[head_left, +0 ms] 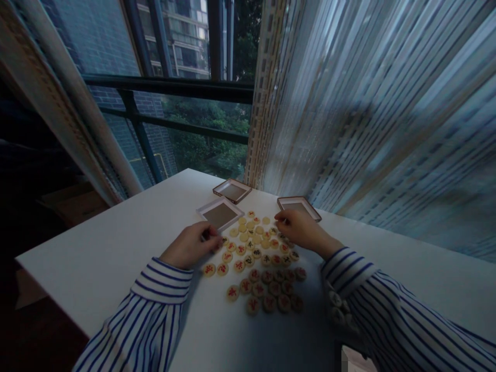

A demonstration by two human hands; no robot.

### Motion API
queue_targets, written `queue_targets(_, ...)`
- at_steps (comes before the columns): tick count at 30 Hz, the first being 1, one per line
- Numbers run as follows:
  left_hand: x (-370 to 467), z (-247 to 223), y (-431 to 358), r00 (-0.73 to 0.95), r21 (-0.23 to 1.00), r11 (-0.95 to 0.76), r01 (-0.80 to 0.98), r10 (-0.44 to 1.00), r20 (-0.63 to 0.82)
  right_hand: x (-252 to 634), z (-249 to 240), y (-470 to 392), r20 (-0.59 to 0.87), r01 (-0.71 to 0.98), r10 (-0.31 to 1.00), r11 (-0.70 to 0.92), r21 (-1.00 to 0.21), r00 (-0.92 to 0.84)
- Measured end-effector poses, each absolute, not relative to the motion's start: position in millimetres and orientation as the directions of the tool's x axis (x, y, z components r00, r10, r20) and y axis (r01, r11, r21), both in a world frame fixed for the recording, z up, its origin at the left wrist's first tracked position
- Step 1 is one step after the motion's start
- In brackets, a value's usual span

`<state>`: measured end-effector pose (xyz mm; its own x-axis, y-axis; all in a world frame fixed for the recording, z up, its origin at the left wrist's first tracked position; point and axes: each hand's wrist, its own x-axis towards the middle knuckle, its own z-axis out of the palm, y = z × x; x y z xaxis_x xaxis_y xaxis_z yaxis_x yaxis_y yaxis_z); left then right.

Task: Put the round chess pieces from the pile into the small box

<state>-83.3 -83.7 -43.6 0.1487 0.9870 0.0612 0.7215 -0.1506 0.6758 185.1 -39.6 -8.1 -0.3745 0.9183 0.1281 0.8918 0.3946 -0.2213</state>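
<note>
Many round, pale Chinese chess pieces point(239, 265) with red or black characters lie spread on the white table; several show blank backs. My left hand point(191, 244) is at the left side of the spread, its fingers curled and pinched together. A black-marked piece point(225, 241) is right at its fingertips; whether they grip it I cannot tell. Across the spread, my right hand point(304, 231) is low over the right side, fingers bent in, with pieces near and partly under it. Anything between those fingers is hidden.
A pale open box tray point(201, 211) and a brown-rimmed one point(217, 193) are at the back. Another brown-rimmed tray point(284, 199) is behind my right hand. Several pale pieces point(336, 300) are beside my right forearm. Striped curtains point(349, 103) hang along the right.
</note>
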Motion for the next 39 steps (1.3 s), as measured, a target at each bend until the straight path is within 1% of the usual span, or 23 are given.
queue_targets(2, -76.4, -36.6, -83.5, 0.117, 0.696, -0.158, 0.700, 0.987, 0.107, 191.9, -7.8, -43.4, 0.127, 0.881, 0.907, 0.420, -0.220, -0.401)
queue_targets(4, -65.9, -26.8, -80.8, 0.100, 0.689, -0.186, 0.700, 0.982, 0.163, 197.7, -7.8, -47.5, 0.126, 0.876, 0.901, 0.434, -0.210, -0.415)
queue_targets(6, -53.3, -17.6, -74.5, 0.127, 0.650, -0.274, 0.708, 0.956, 0.265, 202.4, -7.9, -51.7, 0.128, 0.880, 0.900, 0.436, -0.190, -0.418)
queue_targets(8, -41.7, -13.1, -65.8, 0.161, 0.648, -0.352, 0.675, 0.928, 0.337, 206.7, -8.3, -55.6, 0.127, 0.886, 0.902, 0.430, -0.171, -0.413)
queue_targets(11, -31.4, -18.6, -54.2, 0.130, 0.649, -0.403, 0.645, 0.895, 0.427, 213.7, -9.2, -59.3, 0.147, 0.889, 0.900, 0.430, -0.155, -0.410)
queue_targets(14, -31.5, -32.1, -50.8, 0.214, 0.527, -0.496, 0.690, 0.836, 0.506, 220.9, -11.2, -57.8, 0.164, 0.893, 0.902, 0.423, -0.153, -0.400)
queue_targets(17, -37.1, -42.6, -52.8, 0.331, 0.390, -0.557, 0.733, 0.793, 0.511, 223.6, -14.1, -51.1, 0.135, 0.913, 0.925, 0.375, -0.162, -0.356)
queue_targets(19, -40.5, -45.7, -53.8, 0.377, 0.313, -0.574, 0.757, 0.774, 0.508, 221.3, -15.7, -45.6, 0.115, 0.919, 0.927, 0.370, -0.137, -0.356)
queue_targets(22, -43.7, -47.1, -53.2, 0.396, 0.254, -0.575, 0.777, 0.762, 0.512, 213.5, -17.4, -37.8, 0.093, 0.915, 0.916, 0.398, -0.073, -0.391)
queue_targets(30, -46.7, -46.7, -53.0, 0.400, 0.210, -0.547, 0.810, 0.777, 0.486, 201.5, -20.5, -19.4, 0.036, 0.929, 0.928, 0.371, -0.008, -0.371)
queue_targets(39, -46.2, -44.2, -55.3, 0.390, 0.232, -0.536, 0.812, 0.794, 0.467, 198.4, -21.3, -10.5, -0.010, 0.925, 0.926, 0.376, 0.050, -0.376)
